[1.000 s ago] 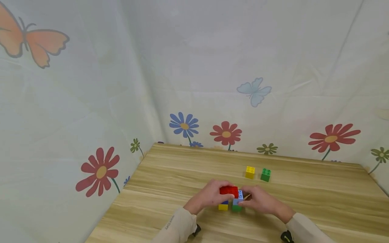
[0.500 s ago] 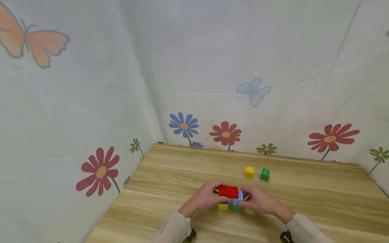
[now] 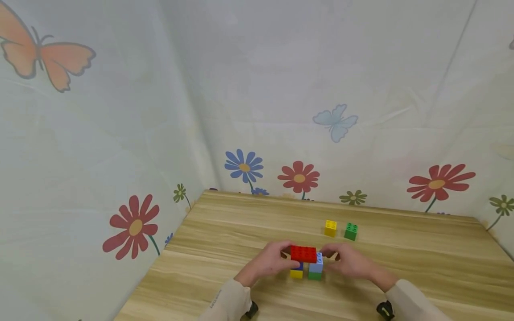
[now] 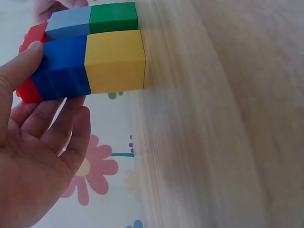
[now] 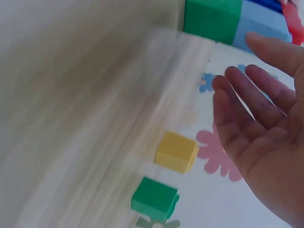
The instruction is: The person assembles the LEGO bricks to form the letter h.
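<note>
A long red brick (image 3: 303,254) lies across two short stacks as a bridge. The left stack is a blue brick (image 4: 61,66) on a yellow brick (image 4: 116,61); the right one is a light blue brick (image 3: 316,266) on a green brick (image 3: 315,276). My left hand (image 3: 273,260) pinches the left end of the red brick, its thumb at the seam with the blue brick and its fingers behind. My right hand (image 3: 349,261) is beside the light blue brick with relaxed fingers, holding nothing; its thumb overlaps that brick in the right wrist view.
Farther back on the wooden table (image 3: 241,223) stand a loose yellow brick (image 3: 330,228) and a loose green brick (image 3: 351,231), side by side. Behind the table hangs a pale cloth (image 3: 265,89) printed with flowers and butterflies.
My left hand has drawn back leftward off the top of the red brick, keeping its end. My right hand has let go of the light blue brick and shifted slightly right.
</note>
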### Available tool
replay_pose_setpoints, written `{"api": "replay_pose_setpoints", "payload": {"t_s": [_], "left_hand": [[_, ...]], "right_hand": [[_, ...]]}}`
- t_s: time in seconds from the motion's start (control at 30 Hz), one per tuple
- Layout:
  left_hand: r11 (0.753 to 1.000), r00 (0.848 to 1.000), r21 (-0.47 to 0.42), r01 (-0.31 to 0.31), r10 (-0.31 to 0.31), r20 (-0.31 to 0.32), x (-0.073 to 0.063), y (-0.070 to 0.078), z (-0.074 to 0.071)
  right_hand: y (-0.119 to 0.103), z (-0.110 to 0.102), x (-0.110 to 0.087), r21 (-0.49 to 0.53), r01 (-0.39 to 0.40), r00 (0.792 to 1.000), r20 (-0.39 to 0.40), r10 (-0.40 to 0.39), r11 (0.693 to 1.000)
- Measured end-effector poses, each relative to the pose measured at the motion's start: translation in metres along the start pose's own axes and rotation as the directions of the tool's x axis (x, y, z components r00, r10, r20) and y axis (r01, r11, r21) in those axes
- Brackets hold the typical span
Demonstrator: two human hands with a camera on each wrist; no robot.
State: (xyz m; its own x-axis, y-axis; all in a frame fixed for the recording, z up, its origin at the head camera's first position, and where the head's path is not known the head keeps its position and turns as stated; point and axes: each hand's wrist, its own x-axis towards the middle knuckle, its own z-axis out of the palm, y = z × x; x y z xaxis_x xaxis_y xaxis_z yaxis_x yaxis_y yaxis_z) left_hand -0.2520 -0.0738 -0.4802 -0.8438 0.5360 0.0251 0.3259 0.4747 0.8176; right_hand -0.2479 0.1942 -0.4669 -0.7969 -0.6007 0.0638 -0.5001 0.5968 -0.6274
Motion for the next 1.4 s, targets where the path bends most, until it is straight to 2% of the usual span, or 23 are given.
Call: {"api": "replay_pose_setpoints", "payload": {"t_s": [0.1,0.23,0.37,0.53,0.7,0.93,1.2,1.4], "left_hand": [[1.0,1.0,0.011,0.011,-0.011,0.005,0.0,0.002,0.0],[1.0,1.0,-0.002,0.029,-0.029,0.008,0.001,0.006,0.0],[0.999,0.999,-0.013,0.039,-0.039,0.011,0.001,0.009,0.0],[0.999,0.999,-0.022,0.034,-0.033,0.021,0.002,0.012,0.003],[0.999,0.999,-0.019,0.036,-0.036,0.016,0.002,0.011,0.005],[0.999,0.999,-0.022,0.031,-0.03,0.026,0.004,0.01,0.008],[0.999,0.999,-0.019,0.031,-0.031,0.02,0.004,0.011,0.008],[0.999,0.999,-0.022,0.039,-0.038,0.018,0.004,0.013,0.008]], "right_hand": [[0.006,-0.007,-0.002,-0.08,0.01,0.995,-0.096,-0.018,0.997],[0.015,-0.017,-0.002,-0.174,0.007,0.972,-0.229,-0.048,0.985],[0.023,-0.029,0.0,-0.197,-0.049,0.95,-0.312,-0.015,0.979],[0.037,-0.039,0.003,-0.198,-0.121,0.926,-0.376,0.039,0.973],[0.049,-0.045,0.007,-0.193,-0.136,0.914,-0.404,0.047,0.972],[0.061,-0.043,0.011,-0.196,-0.162,0.914,-0.398,0.072,0.967],[0.078,-0.04,0.017,-0.129,-0.208,0.902,-0.408,0.14,0.97],[0.084,-0.039,0.017,-0.086,-0.228,0.909,-0.377,0.18,0.97]]}}
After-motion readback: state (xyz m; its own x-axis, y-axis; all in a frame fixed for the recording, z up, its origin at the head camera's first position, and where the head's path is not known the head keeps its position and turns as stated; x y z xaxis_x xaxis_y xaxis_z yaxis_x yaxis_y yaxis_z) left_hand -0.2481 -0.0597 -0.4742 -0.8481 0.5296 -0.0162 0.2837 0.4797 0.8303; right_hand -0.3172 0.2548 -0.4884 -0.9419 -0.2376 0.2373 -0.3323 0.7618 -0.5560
